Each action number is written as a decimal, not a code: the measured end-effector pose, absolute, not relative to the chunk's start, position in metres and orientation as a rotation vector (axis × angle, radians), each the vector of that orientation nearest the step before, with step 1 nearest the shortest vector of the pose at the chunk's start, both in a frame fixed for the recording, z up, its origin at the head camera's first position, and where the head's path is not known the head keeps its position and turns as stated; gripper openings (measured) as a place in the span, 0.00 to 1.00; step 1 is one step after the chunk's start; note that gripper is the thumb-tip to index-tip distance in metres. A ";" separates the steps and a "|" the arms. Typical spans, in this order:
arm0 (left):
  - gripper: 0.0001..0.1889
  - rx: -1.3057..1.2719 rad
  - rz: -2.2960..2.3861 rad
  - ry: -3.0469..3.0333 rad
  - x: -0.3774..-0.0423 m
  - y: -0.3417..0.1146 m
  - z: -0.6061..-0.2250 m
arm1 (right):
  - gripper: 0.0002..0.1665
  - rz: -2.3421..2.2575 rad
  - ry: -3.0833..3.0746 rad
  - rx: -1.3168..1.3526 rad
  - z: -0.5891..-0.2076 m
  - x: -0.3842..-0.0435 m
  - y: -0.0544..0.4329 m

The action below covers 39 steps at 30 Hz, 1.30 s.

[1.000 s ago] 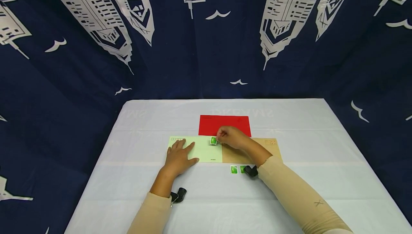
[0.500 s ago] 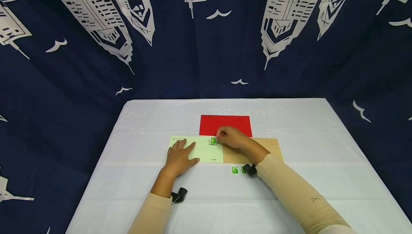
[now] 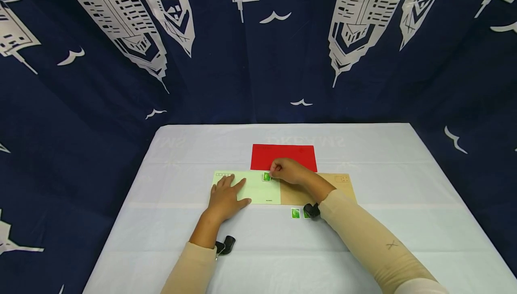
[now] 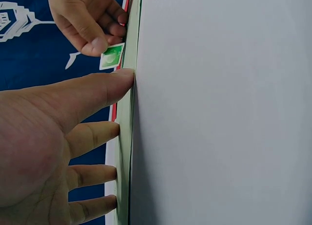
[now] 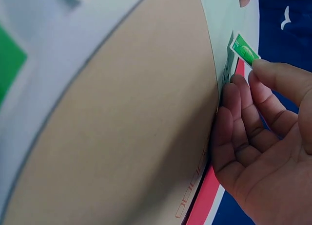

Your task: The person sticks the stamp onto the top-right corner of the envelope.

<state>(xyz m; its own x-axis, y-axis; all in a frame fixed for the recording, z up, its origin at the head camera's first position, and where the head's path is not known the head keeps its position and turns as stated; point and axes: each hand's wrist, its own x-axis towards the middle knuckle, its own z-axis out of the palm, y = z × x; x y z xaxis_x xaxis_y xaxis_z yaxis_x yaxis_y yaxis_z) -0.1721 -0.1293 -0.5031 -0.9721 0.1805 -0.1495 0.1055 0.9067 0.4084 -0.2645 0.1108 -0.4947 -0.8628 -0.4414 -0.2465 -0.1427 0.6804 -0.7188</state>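
Note:
Between thumb and finger, my right hand (image 3: 291,171) pinches a small green stamp (image 5: 245,48) with a white border. In the head view the stamp is over the upper right part of a pale green envelope (image 3: 258,190); the right wrist view shows it tilted, with its edge by the paper. My left hand (image 3: 227,199), fingers spread, rests on the left part of that envelope. Below my right forearm lies a brown envelope (image 3: 339,187), side by side with the green one.
Behind these lies a red envelope (image 3: 278,154). Two more green stamps (image 3: 295,213) lie in front of the brown envelope, one partly hidden by the black wrist camera (image 3: 311,210). All rest on a white table (image 3: 181,150), before a dark blue printed curtain (image 3: 278,60).
My right hand and the stamp have shifted very slightly to the left over the green envelope. My left hand stays in place on the envelope.

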 end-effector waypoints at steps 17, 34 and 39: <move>0.36 0.212 0.615 2.883 -0.171 -0.129 -0.504 | 0.06 -0.979 2.491 -0.384 -0.495 -0.272 0.104; 0.36 0.221 0.598 2.897 -0.171 -0.129 -0.503 | 0.07 -0.953 2.502 -0.386 -0.495 -0.273 0.102; 0.36 0.219 0.596 2.894 -0.171 -0.129 -0.501 | 0.06 -0.950 2.505 -0.376 -0.496 -0.273 0.100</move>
<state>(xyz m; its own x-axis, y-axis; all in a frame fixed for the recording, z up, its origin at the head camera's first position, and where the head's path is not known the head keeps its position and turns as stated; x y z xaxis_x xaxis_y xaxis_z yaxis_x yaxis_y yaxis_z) -0.1706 -0.1290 -0.5008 -0.9733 0.1787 -0.1438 0.1074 0.9089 0.4030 -0.2735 0.1002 -0.4955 -0.8696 -0.3939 -0.2977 -0.0974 0.7280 -0.6787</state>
